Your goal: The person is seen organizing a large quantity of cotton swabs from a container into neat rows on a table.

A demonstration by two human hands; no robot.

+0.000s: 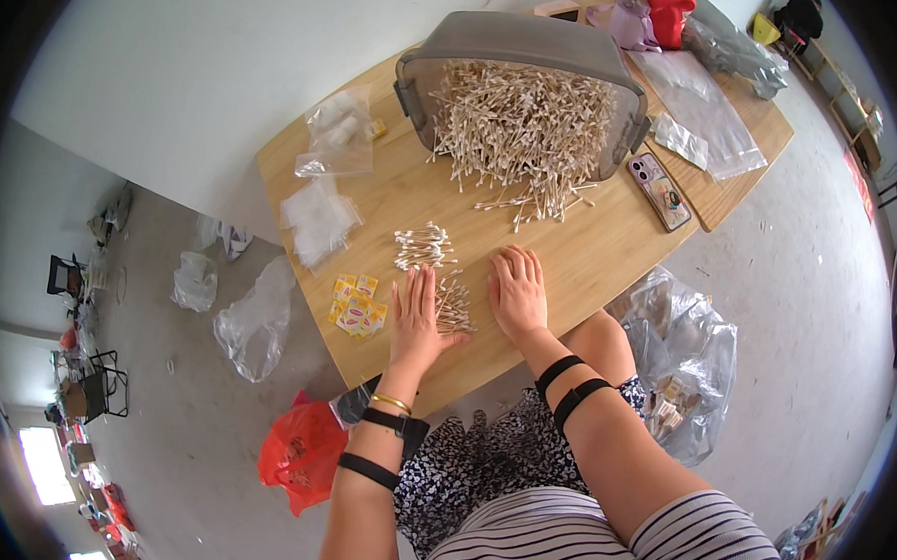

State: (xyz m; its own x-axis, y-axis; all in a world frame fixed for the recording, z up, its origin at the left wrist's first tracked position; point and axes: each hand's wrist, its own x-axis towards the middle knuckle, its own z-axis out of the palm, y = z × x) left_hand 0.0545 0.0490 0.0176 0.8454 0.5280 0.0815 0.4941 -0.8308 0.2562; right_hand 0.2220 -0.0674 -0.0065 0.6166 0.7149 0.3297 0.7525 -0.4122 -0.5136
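Our left hand [418, 317] wide and flat beside cotton swabs [454, 298] | our right hand [518, 291] flat, outstretched, on the counter [600, 252] | we face a tipped grey bin [524, 38]

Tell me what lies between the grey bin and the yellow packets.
In the head view, a small pile of cotton swabs lies between the bin and packets.

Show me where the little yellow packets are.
In the head view, the yellow packets lie on the table, toward its left edge, just left of the left hand.
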